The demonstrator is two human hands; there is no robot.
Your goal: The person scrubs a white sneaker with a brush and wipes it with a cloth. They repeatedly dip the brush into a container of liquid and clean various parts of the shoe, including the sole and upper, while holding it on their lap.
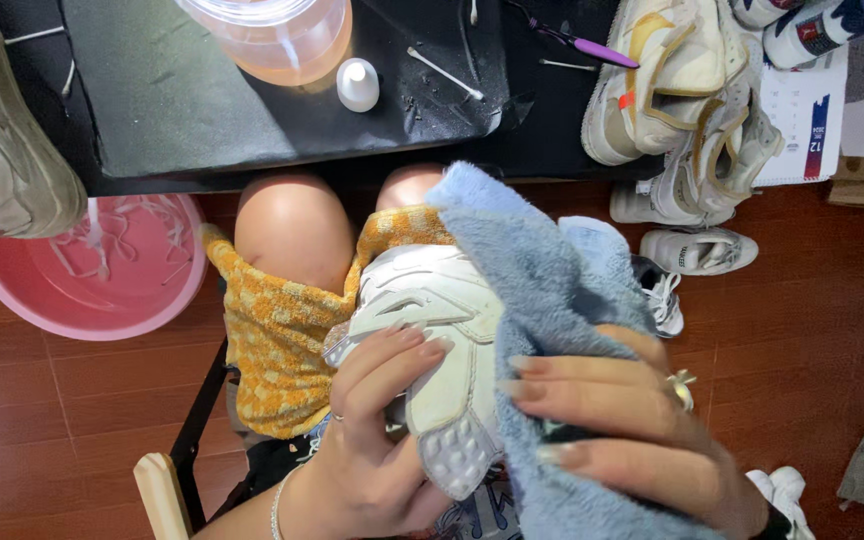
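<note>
Left hand (377, 420) grips white moulded-sole sneaker (432, 320); right hand (622, 410) presses blue terry towel (542, 290) flat. Advise firm, even strokes.

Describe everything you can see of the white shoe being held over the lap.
The white shoe looks like a sports shoe of smooth synthetic material, with raised curved ribs and a studded, textured end pointing toward the camera. The left hand cradles it from below; the right hand presses a blue fluffy towel over its side. It lies above a yellow checked cloth.
</note>
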